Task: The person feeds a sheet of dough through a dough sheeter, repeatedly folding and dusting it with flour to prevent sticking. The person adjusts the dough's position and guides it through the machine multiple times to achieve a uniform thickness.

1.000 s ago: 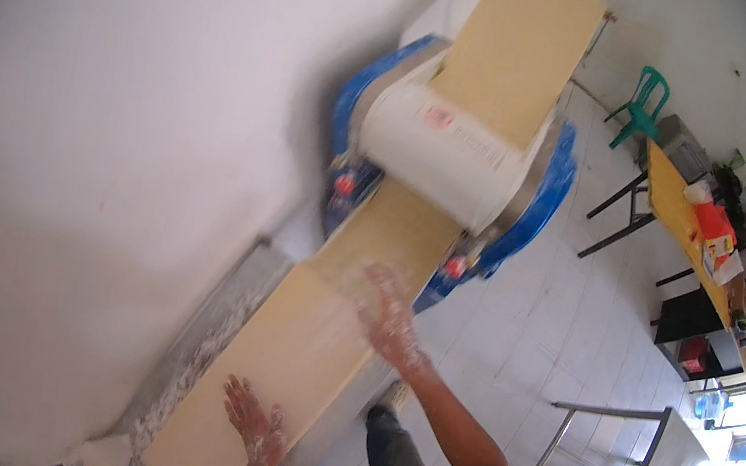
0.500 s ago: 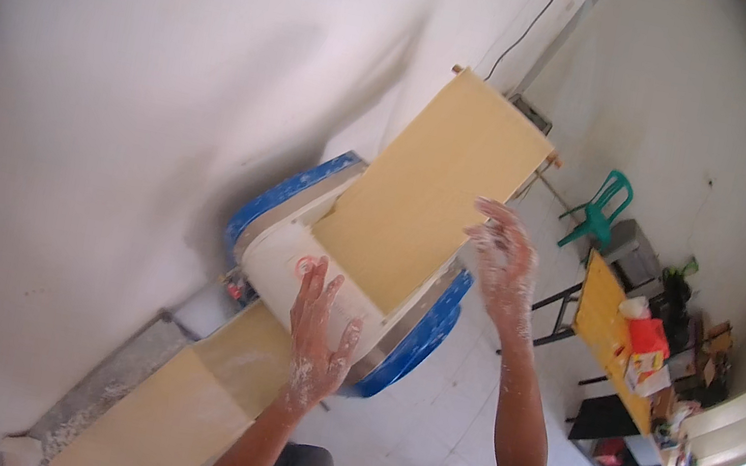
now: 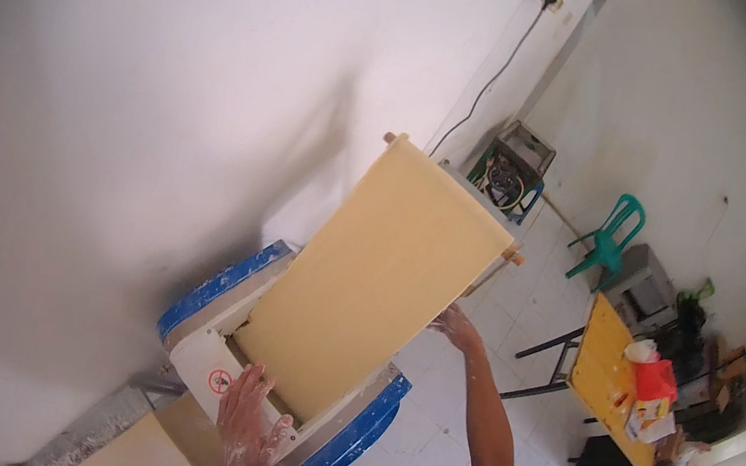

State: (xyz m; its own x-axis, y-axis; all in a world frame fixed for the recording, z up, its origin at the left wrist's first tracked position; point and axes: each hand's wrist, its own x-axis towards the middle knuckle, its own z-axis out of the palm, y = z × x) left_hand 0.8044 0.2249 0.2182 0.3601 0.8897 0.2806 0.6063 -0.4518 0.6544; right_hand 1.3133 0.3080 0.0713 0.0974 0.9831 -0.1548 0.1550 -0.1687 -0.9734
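A wide, pale yellow sheet of dough (image 3: 382,265) slopes up from the blue-and-white dough sheeter (image 3: 348,433) to a wooden roller (image 3: 514,255) at its far end. My left hand (image 3: 248,421), dusted with flour, lies with fingers stretched out on the white housing near the sheet's lower end. It grips nothing. At the sheet's right edge is my right hand (image 3: 456,328), fingers extended toward the dough and partly hidden by it. More dough (image 3: 139,456) lies below the machine on a floury metal tray (image 3: 84,427).
A white wall (image 3: 110,137) runs close along the left. A black power cord (image 3: 489,84) drops from a wall socket. To the right stand a yellow table (image 3: 604,364) with bags and papers, and a green chair (image 3: 605,244). A crate with cables (image 3: 508,172) sits behind the roller.
My right hand has come down from above the sheet to its right edge. The left hand is lower against the housing. The whole view has shifted, showing the machine lower and further left.
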